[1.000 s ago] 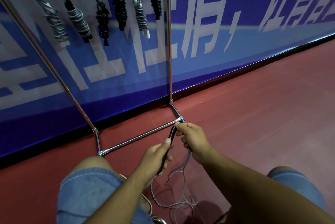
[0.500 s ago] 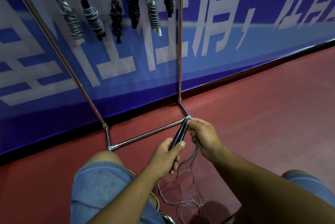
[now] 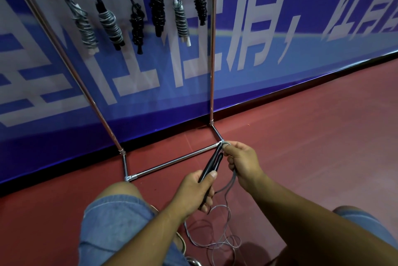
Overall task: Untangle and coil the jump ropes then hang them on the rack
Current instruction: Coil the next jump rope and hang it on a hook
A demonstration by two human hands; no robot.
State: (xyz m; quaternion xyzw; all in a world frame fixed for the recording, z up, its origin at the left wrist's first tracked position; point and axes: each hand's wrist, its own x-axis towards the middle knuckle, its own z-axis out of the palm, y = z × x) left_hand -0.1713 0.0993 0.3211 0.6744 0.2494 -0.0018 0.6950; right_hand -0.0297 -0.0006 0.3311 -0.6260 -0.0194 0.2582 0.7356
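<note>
A person crouches on a red floor (image 3: 301, 136), seen from above, knees in blue denim shorts (image 3: 112, 222) at the lower left and lower right edges. The left hand (image 3: 193, 190) is closed in a fist around two black jump rope handles (image 3: 210, 165), thumb pressed along the top; the handles point up and away from the body, side by side. The right hand (image 3: 243, 162) pinches the grey rope cord (image 3: 231, 180) at the handles' far tips, fingers curled together on it. From there the cord drops under the right hand and lies in loose, tangled loops on the floor between the knees, near the bottom edge of the view.

Just beyond the hands stands a metal rack (image 3: 212, 50) made of thin chrome tubes. Its lower front bar runs along the floor from the left knee to the right hand, whose fingertips sit at the bar's right corner. Two uprights rise to a top rail at the upper edge of the view. Six coiled jump ropes (image 3: 158, 7) hang from that rail in a row: three wound in grey cord, three in black, each bundle hanging free. Behind the rack runs a blue banner (image 3: 280, 39) with large white characters.
</note>
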